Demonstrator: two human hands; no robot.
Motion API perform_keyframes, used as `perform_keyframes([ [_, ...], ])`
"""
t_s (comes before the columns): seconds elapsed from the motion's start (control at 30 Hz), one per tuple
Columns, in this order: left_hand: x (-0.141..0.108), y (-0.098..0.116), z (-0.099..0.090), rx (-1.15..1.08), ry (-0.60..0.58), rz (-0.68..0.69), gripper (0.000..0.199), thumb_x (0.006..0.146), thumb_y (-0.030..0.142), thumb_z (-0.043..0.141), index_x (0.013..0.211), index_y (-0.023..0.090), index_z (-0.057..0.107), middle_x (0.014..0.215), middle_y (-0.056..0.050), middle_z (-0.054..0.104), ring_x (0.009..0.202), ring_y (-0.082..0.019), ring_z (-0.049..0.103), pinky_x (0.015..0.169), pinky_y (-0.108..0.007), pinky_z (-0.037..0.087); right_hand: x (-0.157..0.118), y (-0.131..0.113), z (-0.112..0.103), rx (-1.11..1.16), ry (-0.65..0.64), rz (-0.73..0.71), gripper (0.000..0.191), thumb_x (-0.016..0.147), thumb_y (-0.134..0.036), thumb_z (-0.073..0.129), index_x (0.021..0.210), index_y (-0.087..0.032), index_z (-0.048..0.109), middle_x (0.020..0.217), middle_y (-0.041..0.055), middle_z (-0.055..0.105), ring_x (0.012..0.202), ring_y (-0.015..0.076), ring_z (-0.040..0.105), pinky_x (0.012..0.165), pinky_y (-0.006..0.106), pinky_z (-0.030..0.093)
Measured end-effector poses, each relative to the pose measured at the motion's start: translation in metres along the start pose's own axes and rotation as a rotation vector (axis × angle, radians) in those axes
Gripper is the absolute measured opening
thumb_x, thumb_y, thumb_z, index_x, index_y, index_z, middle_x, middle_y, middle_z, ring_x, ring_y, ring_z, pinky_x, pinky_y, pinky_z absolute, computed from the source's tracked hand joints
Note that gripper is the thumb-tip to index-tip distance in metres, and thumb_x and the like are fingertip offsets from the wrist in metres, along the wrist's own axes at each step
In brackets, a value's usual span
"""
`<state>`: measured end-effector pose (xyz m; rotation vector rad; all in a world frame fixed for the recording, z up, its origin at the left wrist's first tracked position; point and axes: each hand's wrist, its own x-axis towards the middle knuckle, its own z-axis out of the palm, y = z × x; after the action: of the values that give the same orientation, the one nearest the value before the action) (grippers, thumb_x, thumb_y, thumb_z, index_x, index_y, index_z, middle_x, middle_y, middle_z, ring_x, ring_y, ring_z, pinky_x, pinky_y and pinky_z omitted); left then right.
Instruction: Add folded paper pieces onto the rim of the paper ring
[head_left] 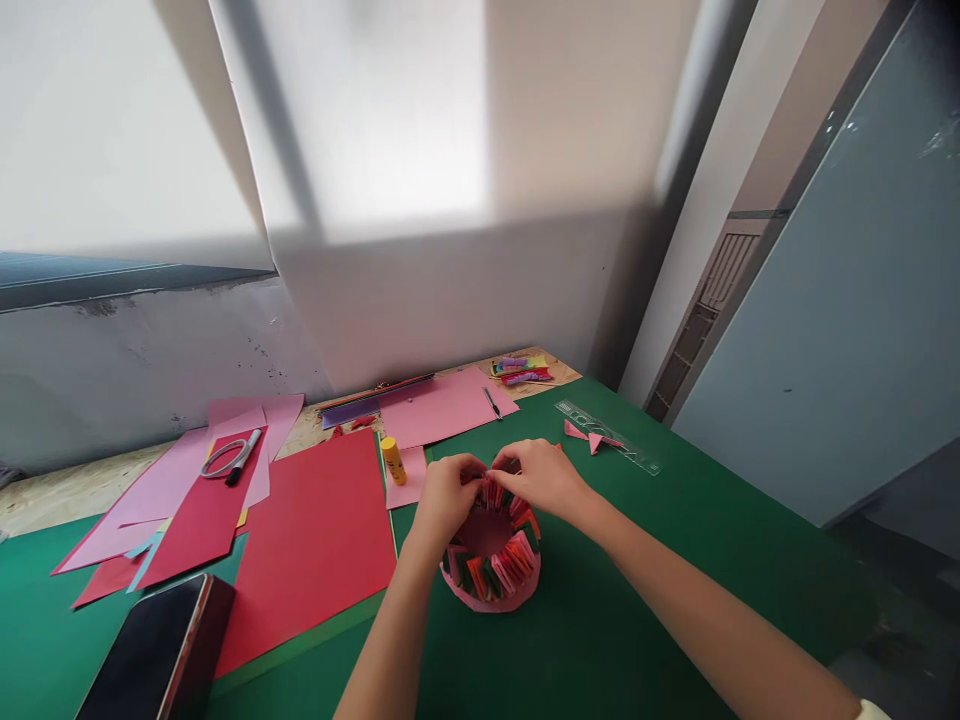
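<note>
A round paper ring (pixel 495 575) made of many folded pink, red, orange and green pieces sits on the green mat (pixel 637 560). My left hand (pixel 448 495) and my right hand (pixel 541 477) meet over its far rim, fingertips pinching folded pieces there. A yellow glue stick (pixel 393 461) stands just left of my left hand. Small pink folded pieces (pixel 589 436) lie to the right, next to a clear ruler (pixel 609 437).
Red sheets (pixel 315 545) and pink sheets (pixel 446 408) cover the left and back of the table, with a marker (pixel 244 457), a pen (pixel 492 403) and a dark box (pixel 157 655) at front left. Coloured folded scraps (pixel 521 370) lie at the back.
</note>
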<state>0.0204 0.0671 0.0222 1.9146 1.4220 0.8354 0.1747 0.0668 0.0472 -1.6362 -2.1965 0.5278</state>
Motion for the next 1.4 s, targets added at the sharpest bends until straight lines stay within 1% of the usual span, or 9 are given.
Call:
perform_keyframes([
  [0.3, 0.002, -0.003, -0.004, 0.004, -0.048, -0.011, 0.020, 0.064, 0.006, 0.052, 0.074, 0.016, 0.067, 0.071, -0.003, 0.069, 0.069, -0.014, 0.061, 0.062, -0.023, 0.045, 0.009, -0.017, -0.001, -0.292, -0.146, -0.009, 0.015, 0.073, -0.027, 0.057, 0.077, -0.025, 0.072, 0.081, 0.0054, 0.071, 0.081, 0.0232, 0.065, 0.063, 0.027, 0.043],
  [0.47, 0.002, -0.005, -0.008, -0.003, -0.068, -0.012, 0.020, 0.065, 0.009, 0.053, 0.078, 0.015, 0.067, 0.075, -0.004, 0.070, 0.070, -0.015, 0.061, 0.062, -0.024, 0.045, 0.005, -0.015, 0.000, -0.230, -0.121, -0.014, 0.015, 0.075, -0.027, 0.056, 0.076, -0.024, 0.071, 0.079, 0.0048, 0.071, 0.080, 0.0222, 0.065, 0.063, 0.027, 0.043],
  [0.63, 0.002, -0.004, -0.011, 0.002, -0.152, 0.064, 0.024, 0.065, 0.018, 0.055, 0.085, 0.017, 0.069, 0.080, -0.004, 0.069, 0.069, -0.015, 0.060, 0.059, -0.023, 0.045, -0.013, -0.001, 0.000, -0.074, -0.040, 0.048, 0.030, 0.070, -0.044, 0.064, 0.089, -0.021, 0.068, 0.084, 0.0046, 0.071, 0.080, 0.0206, 0.064, 0.061, 0.025, 0.042],
  [0.8, 0.006, -0.001, -0.010, -0.022, -0.237, 0.116, 0.024, 0.067, 0.016, 0.051, 0.081, 0.020, 0.070, 0.081, -0.002, 0.071, 0.073, -0.015, 0.061, 0.065, -0.023, 0.046, -0.021, 0.003, 0.000, -0.160, -0.076, 0.046, 0.011, 0.074, -0.028, 0.061, 0.076, -0.021, 0.070, 0.077, 0.0039, 0.071, 0.077, 0.0208, 0.064, 0.059, 0.025, 0.039],
  [0.93, 0.004, -0.002, -0.008, 0.034, -0.145, 0.075, 0.022, 0.067, 0.014, 0.051, 0.075, 0.020, 0.070, 0.075, -0.002, 0.071, 0.070, -0.015, 0.061, 0.064, -0.025, 0.045, -0.008, -0.001, -0.003, -0.173, -0.125, -0.020, 0.011, 0.074, -0.022, 0.061, 0.075, -0.020, 0.072, 0.073, 0.0042, 0.071, 0.074, 0.0200, 0.064, 0.058, 0.024, 0.040],
  [1.1, -0.014, -0.003, -0.006, 0.087, -0.005, -0.114, 0.013, 0.066, 0.014, 0.055, 0.070, 0.018, 0.067, 0.070, -0.003, 0.068, 0.066, -0.016, 0.060, 0.059, -0.025, 0.044, 0.015, -0.004, -0.006, -0.093, -0.228, -0.181, 0.019, 0.072, -0.015, 0.059, 0.083, -0.020, 0.073, 0.077, 0.0026, 0.072, 0.073, 0.0170, 0.064, 0.061, 0.022, 0.042],
  [1.17, -0.020, -0.002, -0.006, 0.127, 0.038, -0.151, 0.011, 0.067, 0.016, 0.057, 0.073, 0.018, 0.066, 0.072, -0.004, 0.069, 0.068, -0.017, 0.061, 0.059, -0.026, 0.044, 0.021, -0.004, -0.007, -0.056, -0.259, -0.238, 0.021, 0.070, -0.013, 0.059, 0.084, -0.019, 0.073, 0.078, 0.0021, 0.072, 0.073, 0.0161, 0.064, 0.061, 0.021, 0.042],
  [1.3, -0.020, 0.005, -0.007, 0.103, 0.140, -0.118, 0.022, 0.067, 0.017, 0.059, 0.089, 0.018, 0.063, 0.092, -0.007, 0.069, 0.084, -0.020, 0.062, 0.071, -0.029, 0.046, 0.022, -0.002, -0.007, 0.020, -0.221, -0.246, 0.021, 0.066, -0.015, 0.062, 0.085, -0.016, 0.071, 0.077, 0.0031, 0.072, 0.069, 0.0149, 0.063, 0.056, 0.019, 0.042],
  [1.4, -0.014, 0.009, -0.005, 0.051, 0.127, -0.048, 0.020, 0.067, 0.008, 0.052, 0.080, 0.018, 0.063, 0.086, -0.005, 0.069, 0.083, -0.018, 0.063, 0.074, -0.028, 0.046, 0.019, 0.000, -0.009, 0.022, -0.190, -0.247, 0.015, 0.068, -0.018, 0.062, 0.080, -0.017, 0.071, 0.071, 0.0025, 0.071, 0.066, 0.0146, 0.062, 0.054, 0.020, 0.041],
])
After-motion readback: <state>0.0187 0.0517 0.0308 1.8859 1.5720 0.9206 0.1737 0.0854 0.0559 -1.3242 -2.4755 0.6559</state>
